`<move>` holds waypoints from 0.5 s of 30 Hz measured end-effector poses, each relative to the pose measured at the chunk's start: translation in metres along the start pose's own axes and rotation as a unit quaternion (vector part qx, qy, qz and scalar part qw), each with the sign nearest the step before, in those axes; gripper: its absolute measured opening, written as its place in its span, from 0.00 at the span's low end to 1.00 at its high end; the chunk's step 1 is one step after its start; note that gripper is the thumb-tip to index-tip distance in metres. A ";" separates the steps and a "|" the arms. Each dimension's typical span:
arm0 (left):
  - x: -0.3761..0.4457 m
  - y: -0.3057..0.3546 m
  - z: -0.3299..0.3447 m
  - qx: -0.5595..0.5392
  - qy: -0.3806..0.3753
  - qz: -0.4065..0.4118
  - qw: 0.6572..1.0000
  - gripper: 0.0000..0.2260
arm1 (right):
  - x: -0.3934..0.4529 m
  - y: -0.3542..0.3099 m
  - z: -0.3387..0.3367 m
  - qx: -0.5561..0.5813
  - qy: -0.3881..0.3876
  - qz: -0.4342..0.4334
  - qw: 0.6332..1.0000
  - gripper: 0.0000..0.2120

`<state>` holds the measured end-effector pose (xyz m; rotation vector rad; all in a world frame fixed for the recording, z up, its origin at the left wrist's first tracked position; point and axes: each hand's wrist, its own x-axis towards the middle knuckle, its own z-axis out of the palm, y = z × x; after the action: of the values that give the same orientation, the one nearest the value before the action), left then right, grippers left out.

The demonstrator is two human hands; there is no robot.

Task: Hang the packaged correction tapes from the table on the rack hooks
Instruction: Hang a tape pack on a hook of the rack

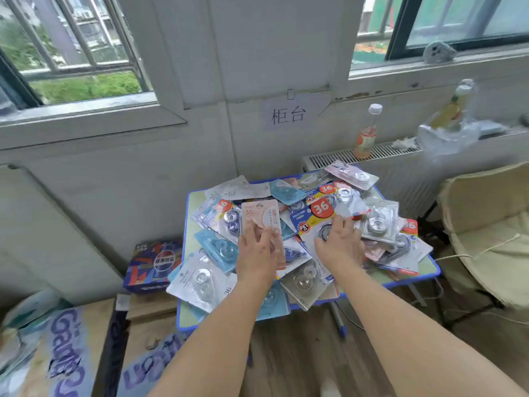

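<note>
A heap of packaged correction tapes (378,222) covers a small blue-edged table (429,267) under the wall. My left hand (256,253) holds a pink packaged correction tape (262,214) upright, with fingers over its lower half. My right hand (340,245) reaches into the pile, its fingers curled round a blue-and-yellow package with a red "36" sticker (313,214). No rack or hooks show in this view.
A cola carton (154,265) stands on the floor left of the table, with cardboard boxes (65,353) in front of it. A radiator (400,179) with bottles on top runs behind. A beige folding chair (486,230) sits to the right.
</note>
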<state>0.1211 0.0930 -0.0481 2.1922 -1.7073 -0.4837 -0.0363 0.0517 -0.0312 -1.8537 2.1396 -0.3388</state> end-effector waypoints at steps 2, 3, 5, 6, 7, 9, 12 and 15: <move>-0.003 0.010 0.007 0.008 -0.011 0.034 0.999 0.21 | -0.010 0.015 -0.005 0.015 0.010 0.038 0.999 0.31; -0.006 0.018 0.011 0.013 -0.020 0.050 0.998 0.21 | -0.016 0.026 -0.009 0.018 0.018 0.059 0.998 0.32; -0.012 0.034 0.018 0.018 -0.043 0.081 0.996 0.22 | -0.027 0.047 -0.019 0.023 0.036 0.097 0.994 0.35; -0.016 0.043 0.022 0.016 -0.054 0.097 0.994 0.22 | -0.033 0.058 -0.025 0.024 0.042 0.114 0.992 0.36; -0.021 0.051 0.026 0.014 -0.062 0.112 0.992 0.22 | -0.038 0.069 -0.029 0.026 0.047 0.130 0.990 0.37; -0.031 0.071 0.035 0.019 -0.078 0.150 0.985 0.23 | -0.051 0.095 -0.040 0.032 0.060 0.170 0.983 0.36; -0.049 0.107 0.048 0.032 -0.092 0.202 0.975 0.24 | -0.073 0.135 -0.056 0.050 0.089 0.223 0.969 0.35; -0.075 0.148 0.065 0.029 -0.116 0.256 0.959 0.24 | -0.100 0.179 -0.074 0.054 0.113 0.274 0.953 0.36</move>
<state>-0.0534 0.1284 -0.0348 1.6740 -2.3374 -0.5689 -0.2153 0.1758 -0.0208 -1.1350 2.6122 -0.5402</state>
